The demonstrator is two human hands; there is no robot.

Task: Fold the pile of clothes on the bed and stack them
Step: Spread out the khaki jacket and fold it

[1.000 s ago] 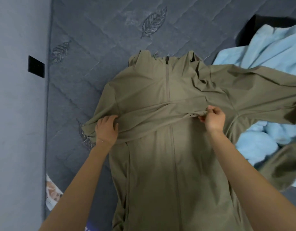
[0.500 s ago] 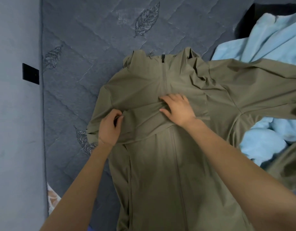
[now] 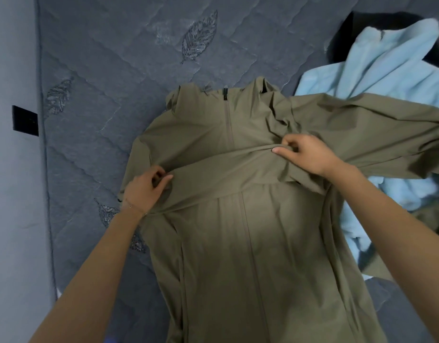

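An olive zip-up jacket [image 3: 238,243] lies front up on the bed, collar away from me. Its left sleeve is folded across the chest as a flat band. My left hand [image 3: 145,189] pinches that band at the jacket's left shoulder edge. My right hand [image 3: 305,157] pinches the band's upper edge right of the zipper. The jacket's other sleeve [image 3: 374,129] stretches out to the right over a light blue fleece garment [image 3: 391,63].
The bed has a grey quilted mattress [image 3: 114,70] with leaf patterns. A pale wall [image 3: 13,219] with a black switch plate [image 3: 25,121] runs along the bed's left side. A dark garment [image 3: 347,38] shows behind the blue fleece at the top right.
My right hand has gone from pressing flat near the zipper to pinching the sleeve's edge further right. My left hand still grips the sleeve at the left shoulder.
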